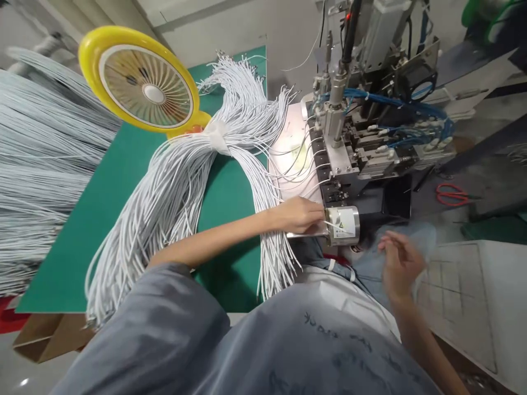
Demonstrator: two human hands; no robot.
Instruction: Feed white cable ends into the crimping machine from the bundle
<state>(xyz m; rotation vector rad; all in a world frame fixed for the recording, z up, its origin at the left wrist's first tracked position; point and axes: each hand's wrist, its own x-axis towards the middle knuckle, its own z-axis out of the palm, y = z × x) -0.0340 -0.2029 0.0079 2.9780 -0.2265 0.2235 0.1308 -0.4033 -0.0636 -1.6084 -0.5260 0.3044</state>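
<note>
My left hand [300, 215] reaches across the green mat [119, 186] to the front of the metal machine [362, 148]. Its fingers are pinched on a white cable end [334, 224] beside a small metal cylinder with a warning label [345, 225]. A big bundle of white cables [193, 164], tied in the middle with white tape, fans out over the mat under my forearm. My right hand [400, 264] hovers lower right of the cylinder, blurred by motion, fingers loosely curled; I cannot make out anything in it.
A yellow desk fan [144, 82] stands at the mat's far left. More white cables [41, 164] lie piled at the far left. Red-handled scissors [452, 195] rest right of the machine. A pale grid-marked board [465, 291] sits at the right.
</note>
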